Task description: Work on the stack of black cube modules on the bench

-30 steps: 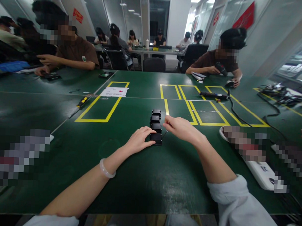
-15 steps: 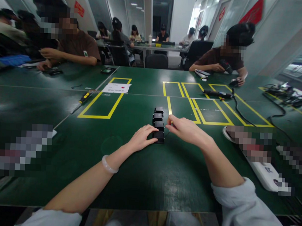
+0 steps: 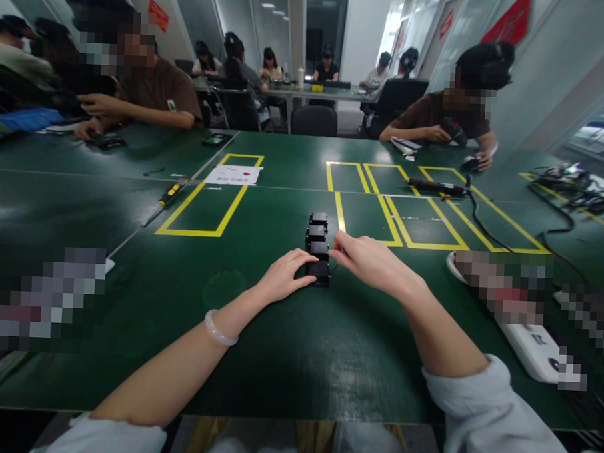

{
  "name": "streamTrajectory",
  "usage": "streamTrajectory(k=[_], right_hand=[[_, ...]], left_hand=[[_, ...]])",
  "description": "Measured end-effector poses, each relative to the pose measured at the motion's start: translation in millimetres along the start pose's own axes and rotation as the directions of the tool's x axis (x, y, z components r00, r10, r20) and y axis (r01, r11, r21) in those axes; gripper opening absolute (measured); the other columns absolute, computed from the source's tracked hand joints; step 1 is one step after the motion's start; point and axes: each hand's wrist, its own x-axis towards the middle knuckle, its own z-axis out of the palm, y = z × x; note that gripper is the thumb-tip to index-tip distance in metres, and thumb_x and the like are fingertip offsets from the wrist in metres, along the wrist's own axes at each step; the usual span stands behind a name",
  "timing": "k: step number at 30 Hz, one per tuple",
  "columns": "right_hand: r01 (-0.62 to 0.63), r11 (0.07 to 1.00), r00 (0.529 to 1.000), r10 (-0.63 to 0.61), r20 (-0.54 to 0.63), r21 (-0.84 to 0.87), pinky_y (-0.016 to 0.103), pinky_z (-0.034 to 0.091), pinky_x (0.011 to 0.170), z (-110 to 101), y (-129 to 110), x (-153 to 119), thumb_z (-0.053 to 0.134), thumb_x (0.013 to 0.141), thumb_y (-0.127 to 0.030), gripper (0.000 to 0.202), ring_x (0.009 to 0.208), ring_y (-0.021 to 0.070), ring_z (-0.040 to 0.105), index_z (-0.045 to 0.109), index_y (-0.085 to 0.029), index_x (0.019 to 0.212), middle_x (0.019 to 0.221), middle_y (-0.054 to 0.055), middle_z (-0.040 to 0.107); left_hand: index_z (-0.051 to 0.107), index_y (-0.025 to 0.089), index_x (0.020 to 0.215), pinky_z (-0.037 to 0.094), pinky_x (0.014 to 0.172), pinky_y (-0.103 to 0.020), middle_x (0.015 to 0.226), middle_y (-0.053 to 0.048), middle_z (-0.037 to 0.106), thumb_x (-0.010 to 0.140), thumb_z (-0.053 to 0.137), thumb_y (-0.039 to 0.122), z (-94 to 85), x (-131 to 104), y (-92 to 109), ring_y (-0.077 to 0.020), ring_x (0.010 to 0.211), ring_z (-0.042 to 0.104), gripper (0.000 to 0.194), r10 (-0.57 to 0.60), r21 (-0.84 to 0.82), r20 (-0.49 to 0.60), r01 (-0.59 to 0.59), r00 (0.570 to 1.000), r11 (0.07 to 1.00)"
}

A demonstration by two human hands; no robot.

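Apparently at a steadying step, the left hand [image 3: 284, 274] grips the nearest boxy black plastic block [image 3: 320, 271] in a row of four on the green table [image 3: 276, 359], while right of it the right hand [image 3: 373, 262] pinches a slim, indistinct rod [image 3: 335, 269], demanding careful alignment.

Both forearms angle inward, the left hand [image 3: 286, 275] curved, thumb below fingers, the right hand [image 3: 365, 257] pinched.

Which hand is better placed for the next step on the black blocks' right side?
Probably the right hand: its fingertips are beside that side, while the left hand grips the nearest block.
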Motion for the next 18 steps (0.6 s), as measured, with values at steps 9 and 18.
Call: streamTrajectory(k=[9, 18], right_hand=[[0.055, 0.998, 0.998, -0.054, -0.031, 0.009, 0.024, 0.024, 0.055, 6.1, 2.2, 1.2, 0.038, 0.094, -0.031, 0.017, 0.064, 0.0154, 0.055, 0.045, -0.020, 0.104, 0.078, 0.004, 0.063], [0.012, 0.999, 1.000, -0.012, -0.010, -0.047, 0.025, 0.023, 0.054, 4.7, -1.9, 1.1, 0.035, 0.095, -0.032, 0.019, 0.066, 0.0171, 0.058, 0.046, -0.020, 0.105, 0.079, 0.005, 0.064]], left_hand=[[0.053, 0.025, 0.121, 0.044, 0.094, -0.036, 0.115, -0.005, 0.055, 0.087, 0.057, 0.035, 0.7, -0.2, -0.5, -0.0226, 0.109, 0.052, 0.036, -0.001, -0.012, 0.002, 0.001, 1.000, 1.000], [0.053, 0.025, 0.122, 0.044, 0.094, -0.036, 0.115, -0.006, 0.055, 0.087, 0.056, 0.036, 0.5, -0.3, 0.0, -0.0227, 0.109, 0.052, 0.036, -0.007, -0.004, 0.012, 0.007, 1.000, 1.000]])
